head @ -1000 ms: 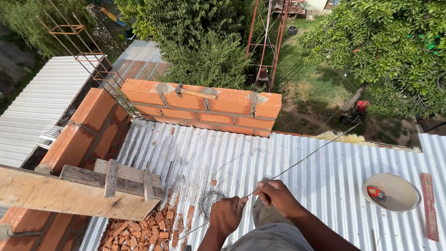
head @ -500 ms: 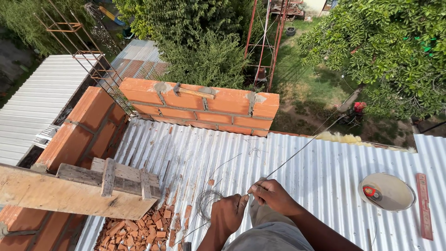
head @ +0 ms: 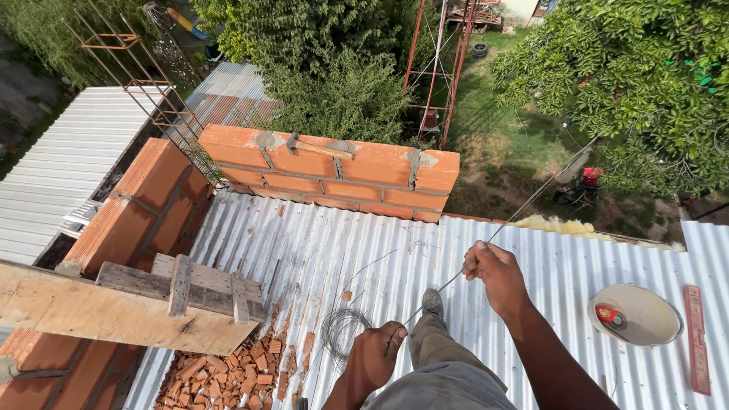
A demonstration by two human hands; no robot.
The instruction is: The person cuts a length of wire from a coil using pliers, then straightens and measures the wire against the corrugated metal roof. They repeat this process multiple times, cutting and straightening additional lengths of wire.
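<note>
A thin steel wire (head: 531, 199) runs taut from my left hand (head: 376, 354) up through my right hand (head: 495, 269) and on toward the trees at the upper right. Both hands are closed on it, the right one raised and farther out, the left one low near my knee. A loose coil of the same wire (head: 343, 328) lies on the corrugated metal roof (head: 319, 250) just left of my left hand. My shoe (head: 433, 302) rests on the roof between the hands.
An orange brick wall (head: 334, 175) with a hammer (head: 319, 147) on top borders the roof's far edge. Broken brick rubble (head: 235, 370) and a wooden form (head: 114, 307) lie at the left. A bowl with a red tool (head: 636, 314) and a red level (head: 696, 337) sit at the right.
My right hand has risen and moved away from the left hand, drawing the wire out longer between them. The view has tilted slightly.
</note>
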